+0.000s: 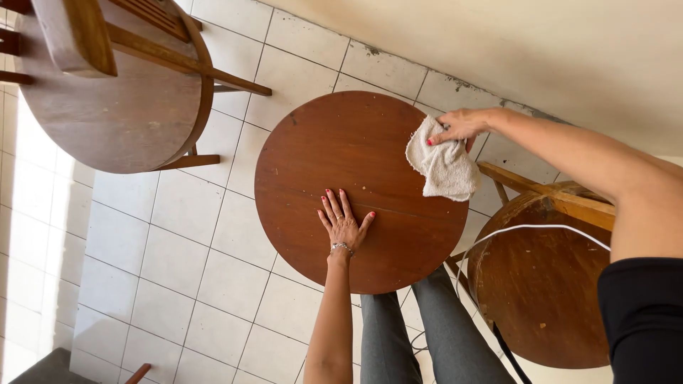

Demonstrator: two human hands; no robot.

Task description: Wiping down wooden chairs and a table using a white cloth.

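- Reddish-brown wood, that was the round wooden tabletop (pixel 356 185) in the middle of the view, with a few pale crumbs or specks on it just beyond the flat hand's fingertips.
- The left hand (pixel 342 225) lay palm-down on the near part of the top, fingers spread open and flat, gripping nothing. A thin bracelet sat at the wrist.
- The right hand (pixel 461 125) had its fingers pinched shut on the upper corner of a crumpled off-white terry cloth (pixel 445 165). The cloth hung below those fingers, draped over the far right edge of the tabletop.
- My guess on handling: the cloth looked soft, light and floppy, so it'd bunch up wherever you grab it; a fistful in the middle would probably control it better than one corner. The tabletop looked hard and smooth, likely a bit slick under a palm.
- Beyond the left fingers, up and to the side, sat a darker worn wooden chair (pixel 117 107). Under the right forearm was another scuffed brown wooden chair seat (pixel 541 284) with a white cable (pixel 533 227) looped across it.
- Pale square floor tiles (pixel 178 263) all around, grey trouser legs (pixel 420 334) below the table.
- No packages, labels or signs anywhere that I could see.
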